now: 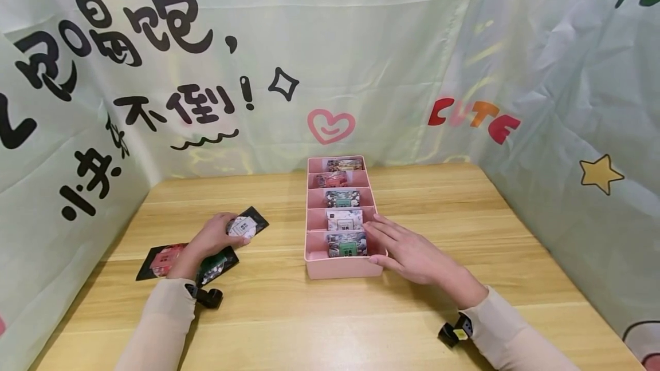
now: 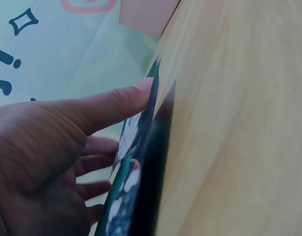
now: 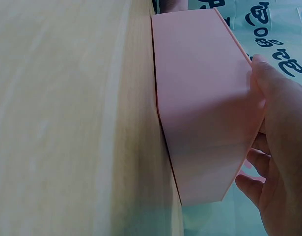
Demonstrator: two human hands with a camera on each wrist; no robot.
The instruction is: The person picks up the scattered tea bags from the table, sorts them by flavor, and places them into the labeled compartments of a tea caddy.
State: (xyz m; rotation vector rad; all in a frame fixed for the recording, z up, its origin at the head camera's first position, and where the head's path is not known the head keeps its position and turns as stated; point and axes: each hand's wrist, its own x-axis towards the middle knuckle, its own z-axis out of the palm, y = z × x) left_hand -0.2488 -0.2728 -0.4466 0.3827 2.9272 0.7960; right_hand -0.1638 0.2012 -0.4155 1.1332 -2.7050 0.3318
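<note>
On the table at left, my left hand (image 1: 213, 236) holds a black sachet with a white label (image 1: 242, 227), its thumb along the near edge and its fingers over the far side. In the left wrist view the sachet (image 2: 132, 130) is seen edge-on, close over the wood. Beside this hand lie a dark green sachet (image 1: 216, 265) and a sachet with a red label (image 1: 166, 259), partly covered by the wrist. My right hand (image 1: 412, 252) rests with extended fingers on the right rim of a pink divided box (image 1: 344, 269), thumb at its near corner.
Partitions split the box into several compartments in a row, holding upright sachets such as a green-labelled one (image 1: 347, 245) in front and a white one (image 1: 345, 220) behind it. Printed cloth (image 1: 392, 73) walls in the wooden table (image 1: 289, 325) at the back and both sides.
</note>
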